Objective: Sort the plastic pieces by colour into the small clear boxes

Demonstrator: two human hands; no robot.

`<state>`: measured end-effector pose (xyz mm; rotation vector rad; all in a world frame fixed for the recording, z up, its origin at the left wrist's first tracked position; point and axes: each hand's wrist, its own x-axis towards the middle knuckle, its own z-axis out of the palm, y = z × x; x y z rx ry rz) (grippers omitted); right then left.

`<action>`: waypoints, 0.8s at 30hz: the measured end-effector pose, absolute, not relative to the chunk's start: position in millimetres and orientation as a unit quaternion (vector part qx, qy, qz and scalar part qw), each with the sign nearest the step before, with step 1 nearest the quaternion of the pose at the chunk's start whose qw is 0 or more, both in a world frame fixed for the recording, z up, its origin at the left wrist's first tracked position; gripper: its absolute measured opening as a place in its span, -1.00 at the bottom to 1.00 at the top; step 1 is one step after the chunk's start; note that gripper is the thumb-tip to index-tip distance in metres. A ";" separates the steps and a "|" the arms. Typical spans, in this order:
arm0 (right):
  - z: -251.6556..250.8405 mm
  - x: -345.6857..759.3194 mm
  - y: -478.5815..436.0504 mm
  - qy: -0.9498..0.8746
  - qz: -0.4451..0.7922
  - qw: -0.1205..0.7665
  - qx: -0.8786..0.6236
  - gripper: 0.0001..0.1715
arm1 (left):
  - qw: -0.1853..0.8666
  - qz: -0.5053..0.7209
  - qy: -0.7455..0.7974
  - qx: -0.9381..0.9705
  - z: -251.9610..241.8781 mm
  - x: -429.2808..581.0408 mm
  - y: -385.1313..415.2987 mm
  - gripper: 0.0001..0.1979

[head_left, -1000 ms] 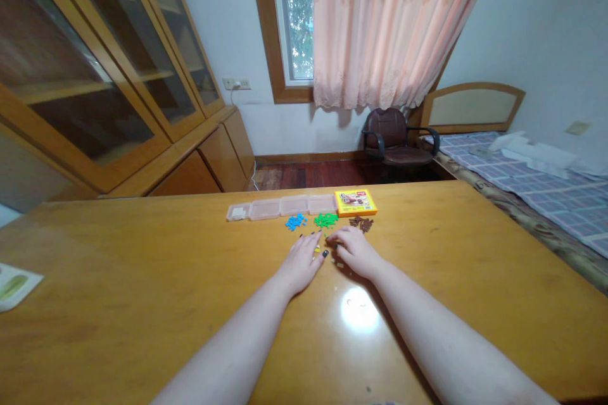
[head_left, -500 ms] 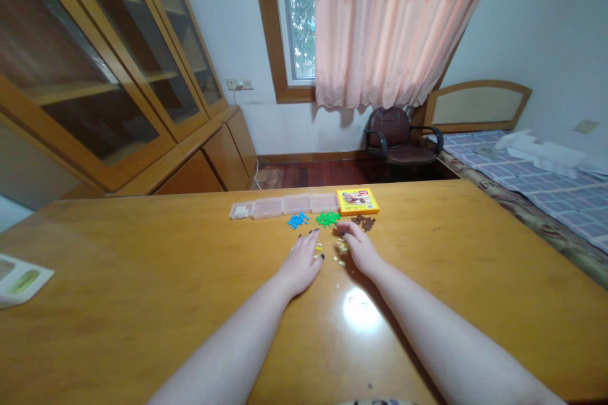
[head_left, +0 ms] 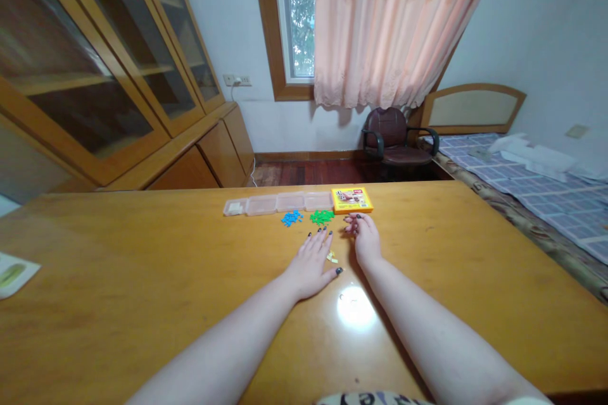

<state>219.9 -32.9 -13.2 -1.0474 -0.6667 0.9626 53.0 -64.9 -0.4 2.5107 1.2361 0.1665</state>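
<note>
My left hand lies flat on the wooden table, fingers spread and holding nothing. A few small yellow pieces sit just right of it. My right hand rests beyond them, its fingers curled down over the spot where small brown pieces lay; those pieces are hidden under it. Farther back lie a blue pile and a green pile of small pieces. Behind these stand a clear compartment box and a yellow box.
A paper sheet lies at the table's left edge. Beyond the table are a glass-door wooden cabinet, a dark chair, a window with a pink curtain, and a bed on the right.
My right hand moved forward and right, from the yellow pieces onto the brown pile. My left hand slid slightly back and stays flat.
</note>
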 end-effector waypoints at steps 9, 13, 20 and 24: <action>-10.4 223.2 -33.8 -0.326 0.414 0.711 -0.467 -0.77 | 0.170 0.059 0.430 0.885 0.4 78.6 -64.4 -0.26; -9.8 225.7 -31.9 -0.328 0.428 0.697 -0.472 -0.80 | 0.167 0.083 0.407 0.894 -6.1 92.1 -62.0 -0.50; -10.2 227.6 -29.1 -0.340 0.422 0.677 -0.498 -0.77 | 0.169 0.106 0.364 0.910 -9.7 90.6 -60.8 -0.58; -9.7 227.6 -29.6 -0.343 0.427 0.670 -0.501 -0.78 | 0.149 0.042 0.343 0.926 -6.9 87.9 -80.5 -0.32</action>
